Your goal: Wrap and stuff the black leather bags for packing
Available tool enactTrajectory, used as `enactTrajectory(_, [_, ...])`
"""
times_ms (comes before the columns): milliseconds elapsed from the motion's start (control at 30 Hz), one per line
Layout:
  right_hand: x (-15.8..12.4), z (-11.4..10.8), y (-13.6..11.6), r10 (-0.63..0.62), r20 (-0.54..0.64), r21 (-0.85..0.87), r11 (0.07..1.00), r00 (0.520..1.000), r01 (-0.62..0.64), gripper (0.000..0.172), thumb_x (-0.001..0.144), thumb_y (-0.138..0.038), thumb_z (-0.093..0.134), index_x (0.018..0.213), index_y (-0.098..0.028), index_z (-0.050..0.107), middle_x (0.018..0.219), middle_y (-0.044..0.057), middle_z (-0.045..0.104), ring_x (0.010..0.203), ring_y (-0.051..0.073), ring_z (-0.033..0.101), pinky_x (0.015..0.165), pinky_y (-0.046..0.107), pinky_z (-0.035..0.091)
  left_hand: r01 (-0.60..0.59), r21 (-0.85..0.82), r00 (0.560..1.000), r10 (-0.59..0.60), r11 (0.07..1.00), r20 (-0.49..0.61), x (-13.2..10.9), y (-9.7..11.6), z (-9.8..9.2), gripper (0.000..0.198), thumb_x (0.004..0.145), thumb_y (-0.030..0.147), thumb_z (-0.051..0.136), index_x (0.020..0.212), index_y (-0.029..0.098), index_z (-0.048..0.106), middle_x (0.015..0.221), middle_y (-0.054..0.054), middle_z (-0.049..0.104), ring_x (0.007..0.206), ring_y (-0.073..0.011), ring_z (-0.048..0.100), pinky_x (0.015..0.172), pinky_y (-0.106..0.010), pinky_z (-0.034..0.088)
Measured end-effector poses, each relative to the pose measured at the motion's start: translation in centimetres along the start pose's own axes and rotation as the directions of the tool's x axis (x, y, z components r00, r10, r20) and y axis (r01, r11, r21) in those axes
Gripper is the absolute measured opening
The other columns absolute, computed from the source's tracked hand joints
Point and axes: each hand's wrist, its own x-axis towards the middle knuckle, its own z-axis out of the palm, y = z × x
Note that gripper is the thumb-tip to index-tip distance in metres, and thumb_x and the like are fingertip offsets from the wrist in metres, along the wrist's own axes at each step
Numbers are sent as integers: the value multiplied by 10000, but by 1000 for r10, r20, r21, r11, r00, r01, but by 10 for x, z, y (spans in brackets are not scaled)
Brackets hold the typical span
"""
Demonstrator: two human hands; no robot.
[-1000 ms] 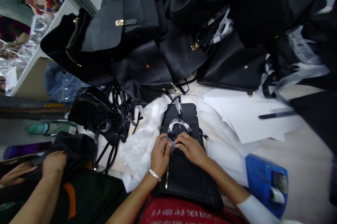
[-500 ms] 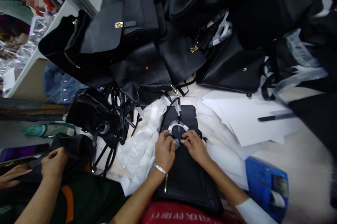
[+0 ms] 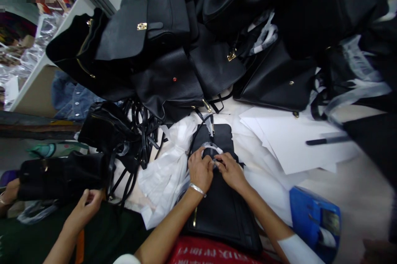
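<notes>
A black backpack (image 3: 223, 210) lies flat in front of me, a gold zipper pull on its lower left. Its curved top handle (image 3: 212, 146) is wrapped in pale plastic film. My left hand (image 3: 201, 171), with a silver bracelet at the wrist, is closed at the handle's left end. My right hand (image 3: 232, 173) pinches beside the handle's right end, its fingertips close to the left ones. Clear plastic wrap (image 3: 214, 163) shows between the fingertips; the fingers partly hide it.
Black bags (image 3: 164, 78) pile up along the back. Crumpled white wrapping (image 3: 169, 164) lies left of the backpack; white sheets (image 3: 285, 144) with a dark-handled tool (image 3: 325, 140) and a blue box (image 3: 314, 218) lie right. A co-worker's hand (image 3: 87, 206) is near another black bag (image 3: 62, 177).
My left hand has shifted slightly right, closer to my right hand at the handle. On the left, the co-worker's bag has been turned and lifted, and their nearer hand has moved down and right.
</notes>
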Motion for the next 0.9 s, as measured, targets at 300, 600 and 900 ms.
enactTrajectory(300, [8, -10, -14, -19, 38, -259, 965, 999, 28, 105, 877, -203, 444, 867, -192, 547, 881, 20, 557, 807, 147, 563, 735, 247, 413, 91, -273, 996, -90, 958, 15, -7, -30, -22, 296, 858, 304, 503, 1133, 195, 517, 1325, -119, 416, 1198, -239, 440, 957, -397, 394])
enactTrajectory(600, [15, -1, -27, 23, 83, -724, 688, 996, 45, 200, 880, -95, 395, 1049, -140, 491, 939, 95, 587, 714, 178, 609, 576, 254, 390, 326, -393, 911, -175, 860, 374, -27, -94, -38, 293, 831, 427, 466, 771, 171, 594, 676, 28, 538, 683, -139, 508, 631, -228, 369])
enactTrajectory(900, [20, -5, -58, -133, 38, -656, 745, 990, 125, 274, 872, -108, 422, 1111, -198, 520, 1043, 80, 555, 869, 185, 586, 708, 268, 447, 367, -464, 917, -229, 806, 327, -24, -91, -30, 369, 817, 452, 442, 631, 164, 578, 566, 47, 441, 587, -114, 432, 550, -213, 286])
